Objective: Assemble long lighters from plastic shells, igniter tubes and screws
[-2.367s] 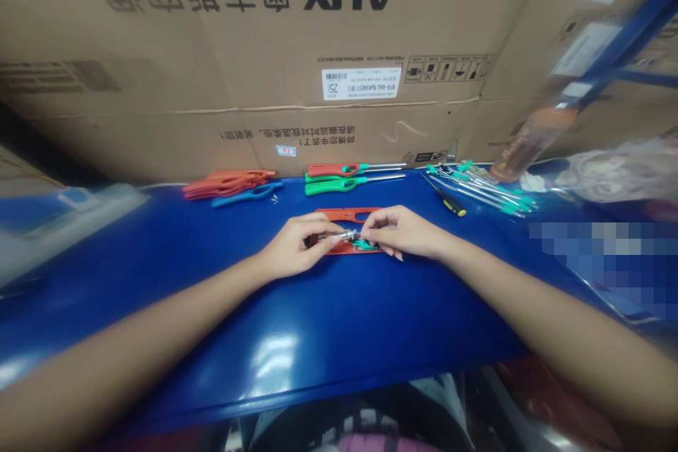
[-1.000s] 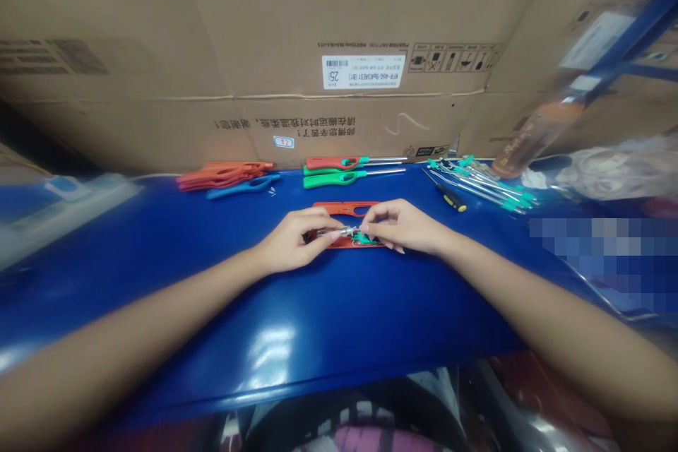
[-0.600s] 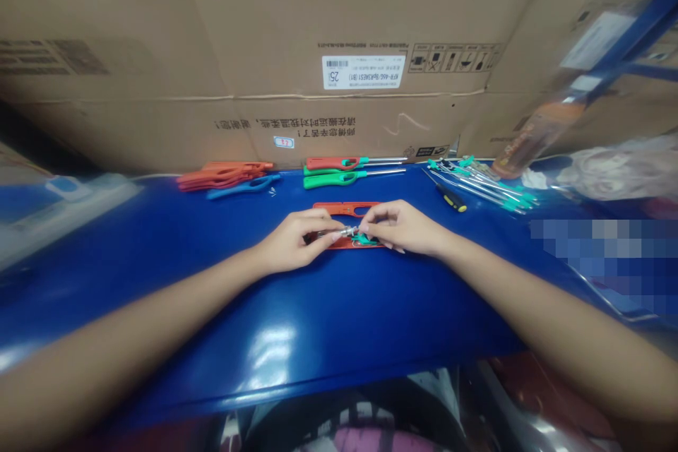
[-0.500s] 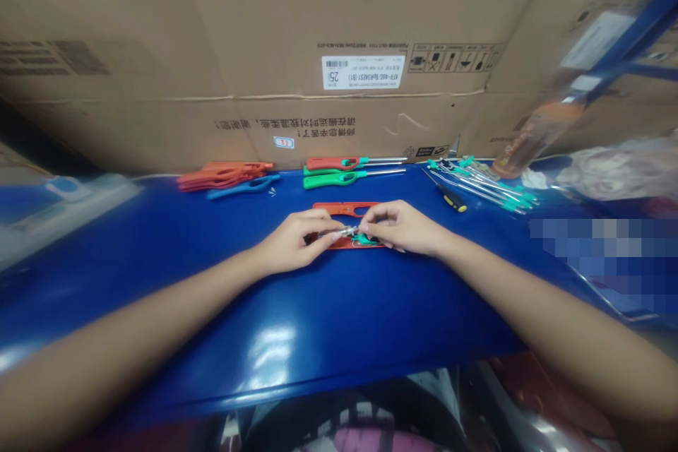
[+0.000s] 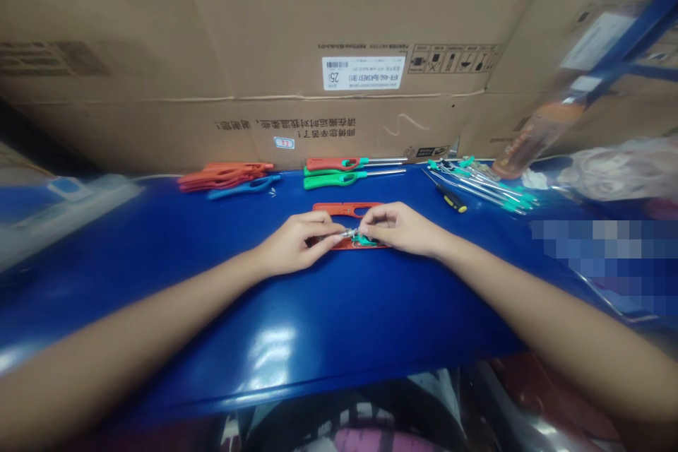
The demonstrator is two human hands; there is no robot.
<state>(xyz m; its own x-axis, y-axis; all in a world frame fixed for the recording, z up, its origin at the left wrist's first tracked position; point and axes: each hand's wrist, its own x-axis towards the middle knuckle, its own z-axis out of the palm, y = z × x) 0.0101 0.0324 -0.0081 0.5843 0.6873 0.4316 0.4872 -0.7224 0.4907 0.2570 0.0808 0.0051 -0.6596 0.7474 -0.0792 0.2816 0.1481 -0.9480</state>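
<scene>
Both hands have come a bit closer together, so they now meet over the work. The left hand (image 5: 296,244) pinches a small metal tube (image 5: 348,232) in its fingertips. The right hand (image 5: 400,229) curls over the tube's other end, just above a little green part (image 5: 364,241), but its fingers hide how tightly it grips. The tube and green part sit just over a red lighter shell (image 5: 344,210), which lies flat on the blue desk (image 5: 265,339) under both hands. Keeping the wrists low and the fingertips close looks like a good way to hold such a small piece steady. At 11 o'clock lie a pile of red shells (image 5: 225,174) and a blue shell (image 5: 244,186). At 12 o'clock are a red lighter (image 5: 333,164) and a green lighter (image 5: 333,180). At 2 o'clock are a screwdriver (image 5: 451,203) and a bunch of thin metal rods (image 5: 482,185).
</scene>
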